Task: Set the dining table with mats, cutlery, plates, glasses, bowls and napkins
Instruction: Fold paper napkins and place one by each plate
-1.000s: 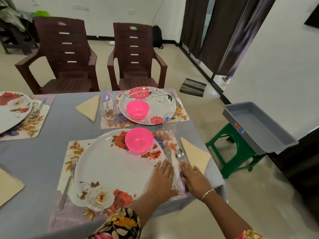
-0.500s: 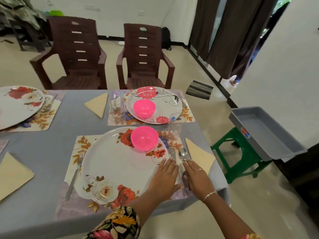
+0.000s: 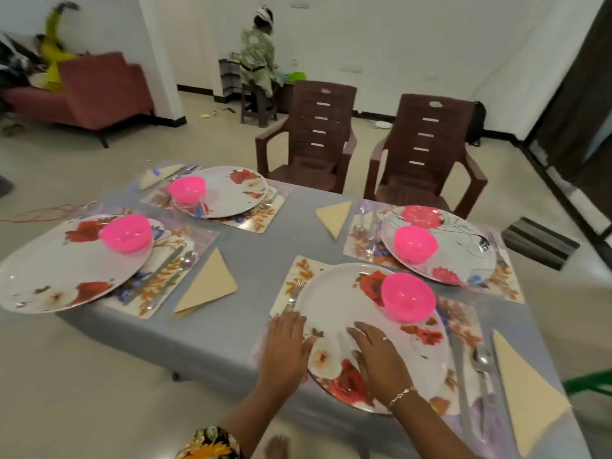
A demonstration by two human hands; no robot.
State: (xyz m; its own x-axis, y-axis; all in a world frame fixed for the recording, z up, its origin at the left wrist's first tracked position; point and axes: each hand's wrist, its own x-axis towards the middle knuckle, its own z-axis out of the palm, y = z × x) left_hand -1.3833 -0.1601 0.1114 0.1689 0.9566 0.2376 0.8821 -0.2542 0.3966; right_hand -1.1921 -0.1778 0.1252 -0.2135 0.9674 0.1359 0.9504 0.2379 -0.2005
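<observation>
The fingers [image 3: 288, 321] of the left hand [image 3: 286, 349] are laid out straight and close together with nothing gripped, their tips beside the handle of the fork [image 3: 293, 294] and the thumb at the left rim of the plate [image 3: 334, 299]. Those of the right hand [image 3: 379, 359] are likewise flat and slightly spread, pressed on the plate's near face with nothing held. The step in hand is judged to be the squaring of this plate on its mat [image 3: 299, 270], at the near right place of the grey surface [image 3: 251, 260]. It is best done as a slide and not a lift: light pressure is kept under the right palm while the rim is nudged by the left thumb, so that the plate is shifted without being tipped. The pink bowl [image 3: 408, 301] sits on the plate's far right part (loose, and likely to skate if the plate is jerked), so the move is to be made slowly. The fork lies just beside the left rim and could be dragged askew, so the left fingertips are better kept off it. The plate's near rim appears close to the surface's edge, so any push is better directed away from the body. The knife [image 3: 458, 366], spoon [image 3: 481, 358] and folded napkin [image 3: 526, 402], to the right, need not be touched.
</observation>
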